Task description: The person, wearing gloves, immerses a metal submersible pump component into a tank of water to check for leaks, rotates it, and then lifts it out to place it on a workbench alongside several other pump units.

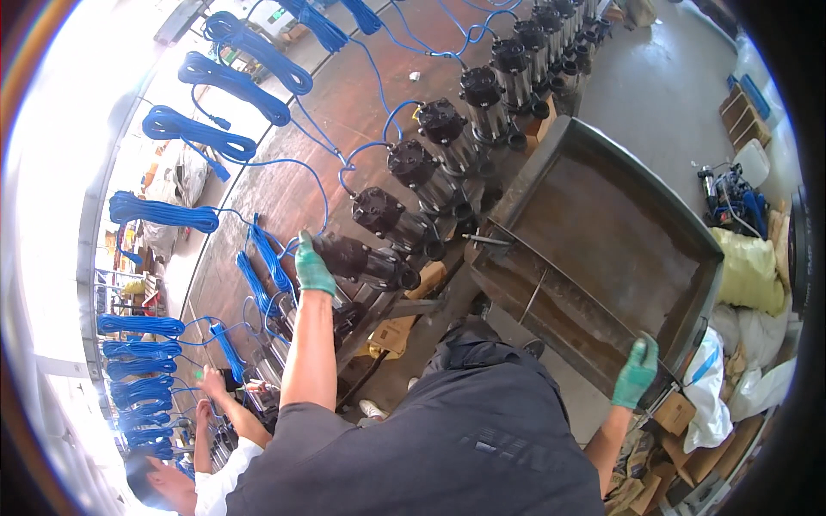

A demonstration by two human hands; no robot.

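My left hand (313,265), in a green glove, is closed at the black top of a submersible pump (346,256), beside its blue cable; some fingers are hidden. That pump has a dark, shiny body and stands nearest me in the row at the table's edge. On the right, my right hand (637,373), also gloved in green, is closed on the near rim of a large metal water tank (594,371). The tank holds shallow brownish water, and a thin bar crosses it. Next to my left hand's pump stands another pump (379,206) with a blue cable.
Several more pumps (442,120) line the reddish table (284,185). Coiled blue cables (225,86) lie along its far edge. At lower left a co-worker's hand (211,383) is among more pumps. Cardboard boxes (674,413), a yellow sack (750,267) and white bags flank the tank's right side.
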